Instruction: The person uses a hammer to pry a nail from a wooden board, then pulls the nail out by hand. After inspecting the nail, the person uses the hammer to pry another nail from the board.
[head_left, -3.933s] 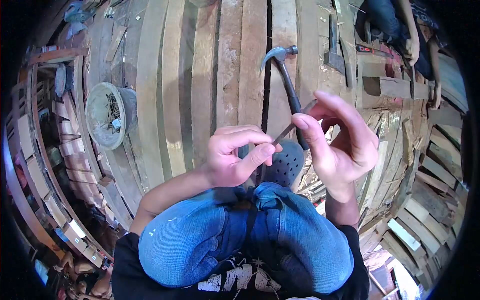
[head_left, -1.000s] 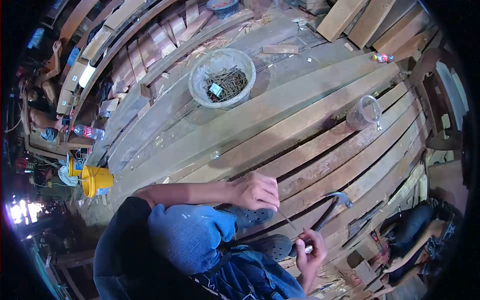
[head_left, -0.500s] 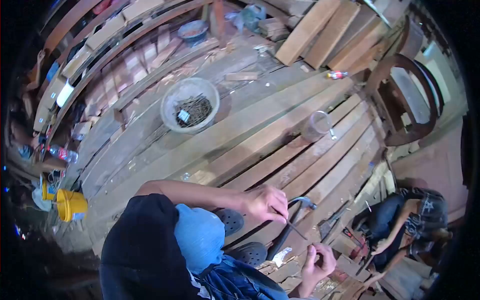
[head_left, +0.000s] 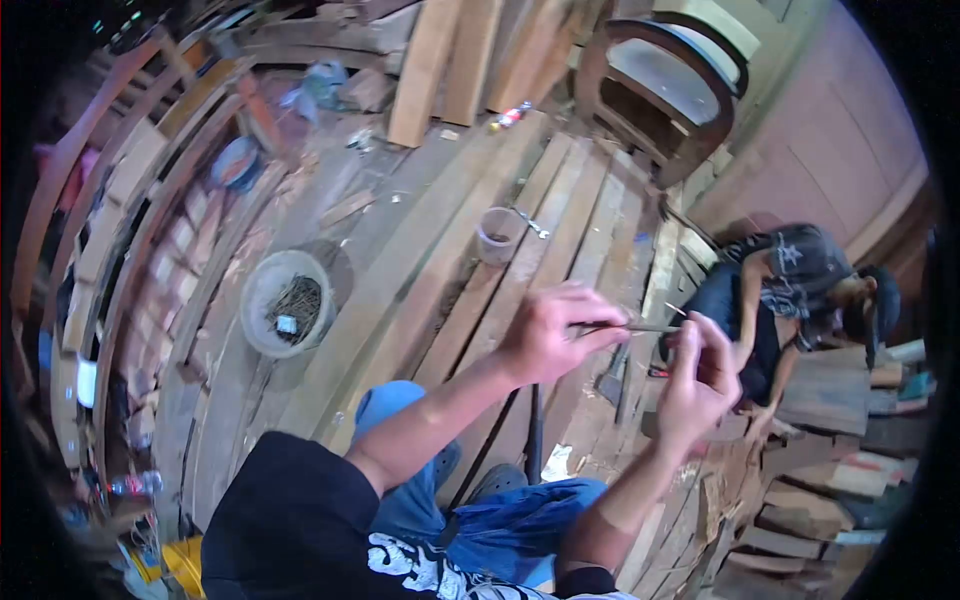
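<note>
My left hand (head_left: 562, 335) is closed on a thin dark rod (head_left: 645, 327), held nearly level and pointing right. The rod's far end meets the fingertips of my right hand (head_left: 700, 375), which are pinched together. A tiny pale sliver shows at those fingertips, too small to identify. Below my left hand, the dark handle of a hammer (head_left: 535, 435) lies on the planks, its head hidden. Up and left of my hands stands a clear plastic cup (head_left: 497, 236), with a wrench (head_left: 530, 222) beside it.
A bucket (head_left: 262, 335) of nails stands on the wooden planks (head_left: 400, 285) at left. Another person (head_left: 790, 270) crouches at right beside stacked wood pieces (head_left: 800, 520). A round-topped wooden frame (head_left: 590, 100) stands at the back. A yellow bucket (head_left: 185, 562) is at lower left.
My view has turned to the right. Both hands are raised, and my right hand has come up to the far end of the rod; they were farther apart before.
</note>
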